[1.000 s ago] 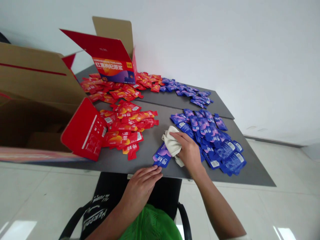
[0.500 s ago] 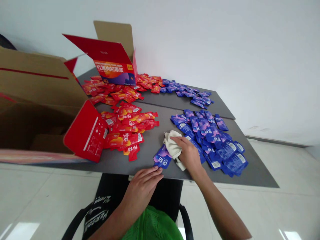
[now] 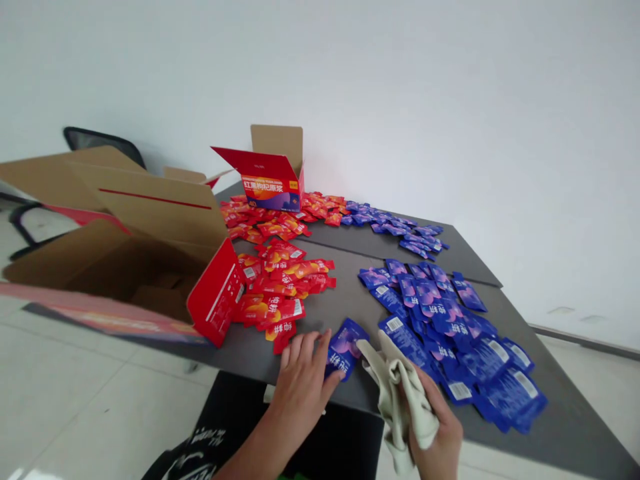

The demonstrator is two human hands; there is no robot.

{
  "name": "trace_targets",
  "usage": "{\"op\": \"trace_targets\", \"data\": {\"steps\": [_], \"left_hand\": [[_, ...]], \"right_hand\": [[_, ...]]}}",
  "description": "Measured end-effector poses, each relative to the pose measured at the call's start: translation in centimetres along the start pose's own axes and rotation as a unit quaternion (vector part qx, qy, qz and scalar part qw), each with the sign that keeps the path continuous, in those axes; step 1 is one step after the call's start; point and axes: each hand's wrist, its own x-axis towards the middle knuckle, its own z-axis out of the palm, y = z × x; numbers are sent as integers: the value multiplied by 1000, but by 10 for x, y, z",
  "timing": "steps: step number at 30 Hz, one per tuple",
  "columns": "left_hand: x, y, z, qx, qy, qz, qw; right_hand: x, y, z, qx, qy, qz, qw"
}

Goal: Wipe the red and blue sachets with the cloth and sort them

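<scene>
A single blue sachet (image 3: 345,348) lies apart near the table's front edge, and my left hand (image 3: 300,380) rests beside it, thumb against its lower edge. My right hand (image 3: 437,443) grips a crumpled beige cloth (image 3: 400,400), which hangs over the near edge of the dark grey table (image 3: 340,300). A large pile of blue sachets (image 3: 440,327) spreads just beyond the cloth. Left of my hands lies a heap of red sachets (image 3: 285,287). Farther back are smaller spreads of red sachets (image 3: 265,223) and blue sachets (image 3: 395,227).
A large open cardboard box (image 3: 115,233) with a red flap overlaps the table's left side. A small open red carton (image 3: 273,180) stands at the far end against the white wall (image 3: 400,80). A black chair back (image 3: 100,140) shows at far left.
My right hand has lifted the cloth off the table and drawn it toward the near edge. The lone blue sachet is uncovered, and my view has tilted upward, showing more of the room.
</scene>
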Motion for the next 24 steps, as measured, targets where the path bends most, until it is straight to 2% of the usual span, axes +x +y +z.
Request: {"op": "trace_targets", "data": {"steps": [4,9,13,20,24], "left_hand": [[13,14,-3,28,-73,-4,997],[32,24,-10,55,-133,-37,989],[46,22,-11,48,-181,-39,981],[55,11,-3,-53,-209,-57,975],[54,7,1,-95,-195,-68,974]], "right_hand": [[2,13,-3,14,-5,41,999],[6,16,-3,29,-1,28,999],[8,21,-5,37,-18,17,999],[11,13,-9,60,-59,-21,996],[13,2,-15,115,-132,-56,983]]}}
